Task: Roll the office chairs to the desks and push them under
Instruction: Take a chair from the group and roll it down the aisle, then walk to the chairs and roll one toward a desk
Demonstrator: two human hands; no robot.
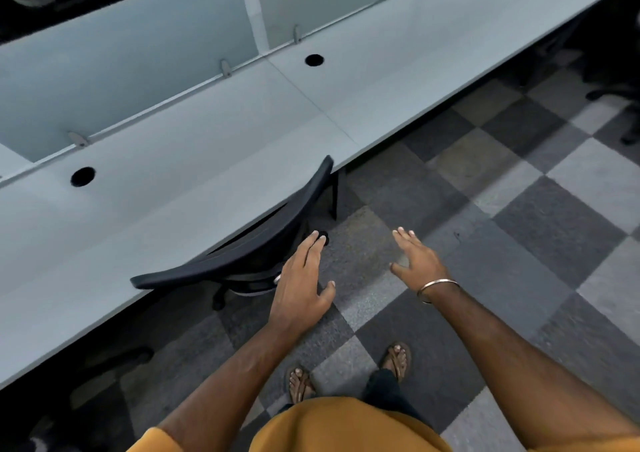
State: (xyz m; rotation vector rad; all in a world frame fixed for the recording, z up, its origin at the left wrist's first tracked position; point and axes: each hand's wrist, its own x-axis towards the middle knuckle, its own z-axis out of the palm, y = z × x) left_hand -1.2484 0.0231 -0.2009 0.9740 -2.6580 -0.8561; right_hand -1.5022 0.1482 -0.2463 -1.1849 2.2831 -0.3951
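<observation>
Both my left hand (301,285) and right hand (417,261) hang released, fingers straight. The chair (242,244) sits just beyond my left fingertips, tucked under the bench (173,181) (casters should roll easily); I'd push on its stiff backrest rim.

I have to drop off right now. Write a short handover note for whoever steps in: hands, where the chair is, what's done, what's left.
Left hand: open, fingers straight, holding nothing, just off the backrest of the black chair; contact cannot be told.
Right hand: open, empty, over the carpet.
Chair: seat tucked under the grey desk, backrest against the desk edge.
Done: this chair looks pushed in.
Left: another chair base shows at the far right edge, standing out from the desk; probably roll it in next. The desk bay to the right has no chair under it.
</observation>
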